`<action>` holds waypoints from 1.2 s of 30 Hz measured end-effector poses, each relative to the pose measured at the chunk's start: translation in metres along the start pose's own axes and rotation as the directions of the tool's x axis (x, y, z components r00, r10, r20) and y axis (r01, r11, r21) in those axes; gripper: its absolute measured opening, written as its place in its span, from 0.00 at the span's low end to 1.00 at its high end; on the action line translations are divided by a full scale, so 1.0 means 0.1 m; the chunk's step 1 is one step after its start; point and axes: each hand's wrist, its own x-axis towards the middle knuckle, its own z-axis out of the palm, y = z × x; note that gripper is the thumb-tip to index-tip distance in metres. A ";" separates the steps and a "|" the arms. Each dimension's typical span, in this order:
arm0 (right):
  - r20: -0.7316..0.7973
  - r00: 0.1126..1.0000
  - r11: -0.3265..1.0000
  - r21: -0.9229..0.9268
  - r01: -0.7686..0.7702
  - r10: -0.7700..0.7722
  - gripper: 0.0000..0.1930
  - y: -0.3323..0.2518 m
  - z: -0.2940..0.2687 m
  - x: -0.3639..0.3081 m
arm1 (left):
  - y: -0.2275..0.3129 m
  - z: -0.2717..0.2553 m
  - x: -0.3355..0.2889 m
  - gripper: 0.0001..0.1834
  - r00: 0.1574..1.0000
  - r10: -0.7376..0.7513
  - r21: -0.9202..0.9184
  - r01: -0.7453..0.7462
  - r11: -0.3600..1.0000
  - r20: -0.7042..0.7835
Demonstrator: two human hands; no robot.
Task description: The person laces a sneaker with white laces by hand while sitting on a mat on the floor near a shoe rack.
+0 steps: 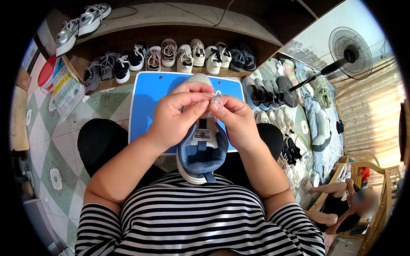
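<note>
A light sneaker with a blue padded collar rests with its toe on a blue board and its heel toward my body. Above its tongue, my left hand and my right hand meet with closed fingertips. A white shoelace shows between them, its short end sticking up by the right thumb. My right hand pinches it; the left fingertips press together right beside it, on part of the lace. The hands hide most of the sneaker's eyelets.
Beyond the board, several pairs of shoes line a low shelf, with silver sneakers on top. More shoes cover the floor at right, near a black fan. A red bucket stands left. Another person sits at lower right.
</note>
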 end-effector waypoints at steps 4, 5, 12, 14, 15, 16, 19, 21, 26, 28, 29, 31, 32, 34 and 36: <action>-0.090 0.960 0.962 0.054 0.269 -0.263 0.07 -0.08 0.02 0.05 | 0.13 -0.06 0.00 0.15 0.860 0.336 0.235 -0.443 0.865 0.383; -0.097 0.963 0.953 0.146 0.264 -0.251 0.07 -0.15 0.00 0.05 | 0.14 -0.07 0.00 0.18 0.753 0.365 0.154 -0.519 0.841 0.547; -0.101 0.990 0.990 -0.113 0.086 -0.098 0.06 -0.56 0.30 -0.33 | 0.06 0.04 -0.06 0.25 0.691 0.014 0.231 -0.261 0.937 0.723; -0.045 0.971 0.970 -0.079 0.230 -0.234 0.04 -0.68 0.32 -0.49 | 0.04 0.06 -0.08 0.25 0.697 -0.040 0.252 -0.204 0.946 0.716; 0.011 0.961 0.961 0.004 0.275 -0.275 0.05 -0.73 0.22 -0.54 | 0.03 0.06 -0.07 0.25 0.702 -0.064 0.262 -0.179 0.948 0.710; -0.006 0.943 0.936 -0.127 0.329 -0.333 0.04 -0.77 0.15 -0.54 | -0.08 0.04 -0.09 0.23 0.737 0.030 0.169 -0.194 0.966 0.675; -0.108 0.948 0.671 -0.730 0.129 -0.300 0.05 -0.68 -0.05 -0.38 | -0.18 0.00 -0.08 0.21 0.772 0.010 0.165 -0.149 0.975 0.636; 0.063 0.912 0.127 -0.984 0.125 -0.405 0.05 -0.45 -0.33 -0.25 | -0.14 0.00 -0.07 0.18 0.772 -0.053 0.173 -0.075 0.982 0.633; -0.093 0.990 0.153 -0.982 -0.109 0.110 0.08 -0.29 -0.34 -0.42 | -0.27 0.00 -0.13 0.14 0.829 -0.005 0.216 -0.140 0.966 0.559; -0.006 0.983 0.338 -0.939 -0.069 0.184 0.09 -0.40 -0.28 -0.45 | -0.23 0.01 -0.12 0.14 0.828 -0.092 0.242 -0.054 0.969 0.553; 0.026 0.975 0.473 -0.877 -0.084 0.221 0.10 -0.49 -0.23 -0.45 | -0.21 0.01 -0.12 0.14 0.825 -0.136 0.258 -0.013 0.966 0.548; 0.162 0.963 0.741 -0.670 -0.052 0.214 0.10 -0.69 -0.14 -0.48 | -0.16 0.00 -0.10 0.15 0.810 -0.233 0.354 0.033 0.935 0.538; 0.253 0.954 0.858 -0.513 -0.008 0.160 0.09 -0.81 -0.08 -0.57 | -0.20 0.00 -0.12 0.14 0.814 -0.240 0.382 0.024 0.924 0.530; 0.550 0.834 0.973 -0.215 0.088 0.046 0.08 -0.91 -0.07 -0.61 | -0.23 0.01 -0.14 0.13 0.816 -0.276 0.411 0.052 0.910 0.507; 0.718 0.692 0.979 -0.083 0.187 -0.071 0.08 -0.98 -0.04 -0.63 | -0.24 0.05 -0.14 0.13 0.851 -0.213 0.346 0.039 0.937 0.481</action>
